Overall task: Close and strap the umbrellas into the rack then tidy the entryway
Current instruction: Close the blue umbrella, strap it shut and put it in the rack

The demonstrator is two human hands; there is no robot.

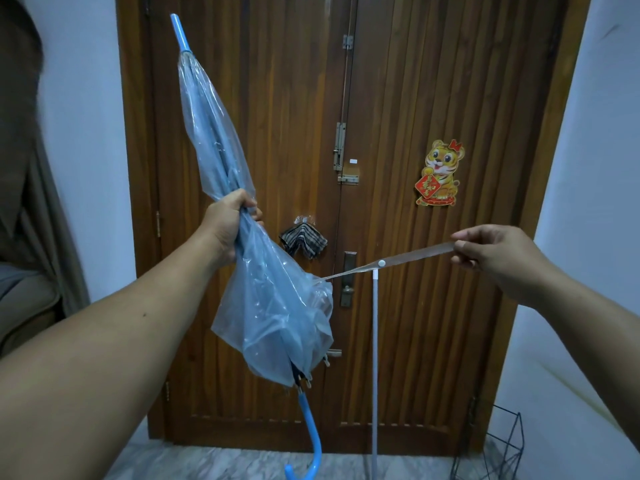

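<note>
Left hand (pixel 231 226) grips umbrella (pixel 273 306) mid-canopy — right hand (pixel 491 252) pinches strap (pixel 412 258).

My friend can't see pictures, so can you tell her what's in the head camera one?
A person's left hand grips a closed clear blue umbrella around its middle, tip up, while the right hand pinches its strap and pulls it out taut. Behind is a wooden door with a tiger sticker; a black wire rack stands at lower right.
</note>
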